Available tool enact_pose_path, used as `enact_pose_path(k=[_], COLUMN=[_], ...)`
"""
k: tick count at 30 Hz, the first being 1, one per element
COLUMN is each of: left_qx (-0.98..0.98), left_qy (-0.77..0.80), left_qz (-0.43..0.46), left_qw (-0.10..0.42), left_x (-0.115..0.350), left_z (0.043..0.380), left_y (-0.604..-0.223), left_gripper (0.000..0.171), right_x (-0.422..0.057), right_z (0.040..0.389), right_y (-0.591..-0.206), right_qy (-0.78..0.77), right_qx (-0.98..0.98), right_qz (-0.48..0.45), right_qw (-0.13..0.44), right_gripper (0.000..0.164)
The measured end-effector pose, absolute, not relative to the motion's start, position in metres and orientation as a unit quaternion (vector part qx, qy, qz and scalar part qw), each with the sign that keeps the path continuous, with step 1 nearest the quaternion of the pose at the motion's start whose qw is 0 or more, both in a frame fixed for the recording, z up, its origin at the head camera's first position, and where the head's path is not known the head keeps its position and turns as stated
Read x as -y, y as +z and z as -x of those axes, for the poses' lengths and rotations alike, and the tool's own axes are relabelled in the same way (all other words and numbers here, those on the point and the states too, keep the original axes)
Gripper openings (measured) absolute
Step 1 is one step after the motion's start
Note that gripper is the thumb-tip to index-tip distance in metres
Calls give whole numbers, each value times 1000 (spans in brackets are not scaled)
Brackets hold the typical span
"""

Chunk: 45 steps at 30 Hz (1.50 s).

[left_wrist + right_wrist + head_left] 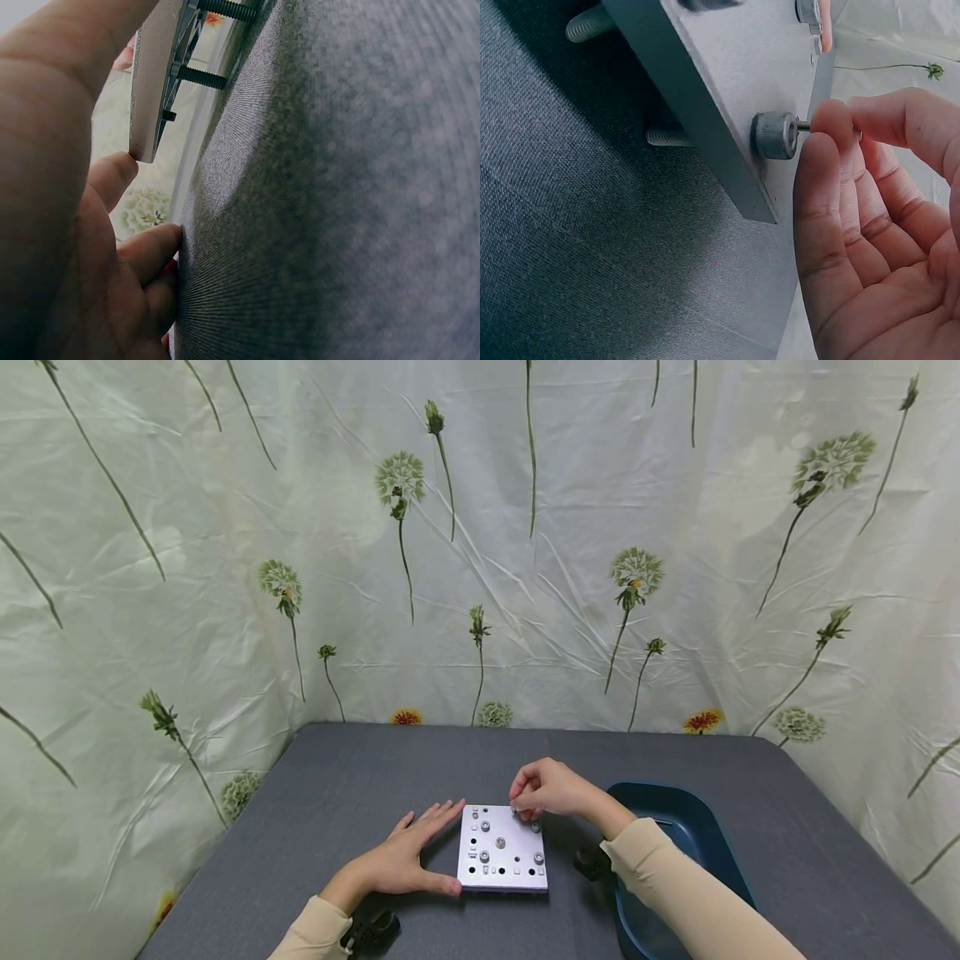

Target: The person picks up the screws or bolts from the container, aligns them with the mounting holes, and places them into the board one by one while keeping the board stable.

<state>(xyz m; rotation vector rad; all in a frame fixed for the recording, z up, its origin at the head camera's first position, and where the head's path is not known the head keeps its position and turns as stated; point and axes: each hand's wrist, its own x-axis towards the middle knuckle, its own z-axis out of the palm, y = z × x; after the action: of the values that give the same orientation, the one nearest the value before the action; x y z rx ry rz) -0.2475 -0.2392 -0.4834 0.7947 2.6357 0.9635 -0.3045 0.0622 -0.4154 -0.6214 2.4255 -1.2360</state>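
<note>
A square silver metal plate (510, 881) with holes and several socket-head bolts (777, 136) in its top lies on the grey table. In the left wrist view, bolt threads (202, 77) stick out below the plate, which stands off the cloth. My left hand (408, 857) is spread along the plate's left side, its straight fingers and thumb touching the edge near the far and near corners. Over the far right part of the plate, my right hand (550, 789) pinches a small screw (804, 126) between thumb and fingertips. Only a short piece of its thread shows; the fingers hide most of it.
A dark blue tray (693, 806) stands right of the plate, partly under the right forearm. Black wrist devices (592, 863) sit below both wrists. A flower-print curtain (480, 568) hangs behind the table's far edge.
</note>
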Motion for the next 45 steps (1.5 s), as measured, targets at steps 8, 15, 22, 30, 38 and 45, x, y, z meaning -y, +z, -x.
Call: enact_pose_path(k=[8, 15, 22, 30, 38, 45], left_qx=[-898, -899, -897, -897, -897, -897], left_qy=[328, 328, 329, 328, 326, 327], left_qz=[-270, -268, -272, -274, -274, -272], left_qw=[114, 114, 112, 113, 114, 118], left_x=[239, 239, 239, 239, 239, 239], left_z=[248, 249, 249, 248, 248, 248], left_y=[-484, -484, -484, -484, -483, -483], left_gripper=[115, 116, 115, 115, 115, 115], right_x=[-62, -62, -62, -62, -63, -68], right_z=[305, 305, 304, 304, 303, 302], right_y=[-417, -419, -418, -418, -416, -414], right_qy=[-431, -429, -422, -423, -423, -430], right_qx=[-857, -858, -862, -862, -862, -858], right_qz=[222, 222, 222, 222, 222, 223], right_qw=[174, 172, 170, 171, 169, 169], right_gripper=[4, 4, 5, 5, 5, 6])
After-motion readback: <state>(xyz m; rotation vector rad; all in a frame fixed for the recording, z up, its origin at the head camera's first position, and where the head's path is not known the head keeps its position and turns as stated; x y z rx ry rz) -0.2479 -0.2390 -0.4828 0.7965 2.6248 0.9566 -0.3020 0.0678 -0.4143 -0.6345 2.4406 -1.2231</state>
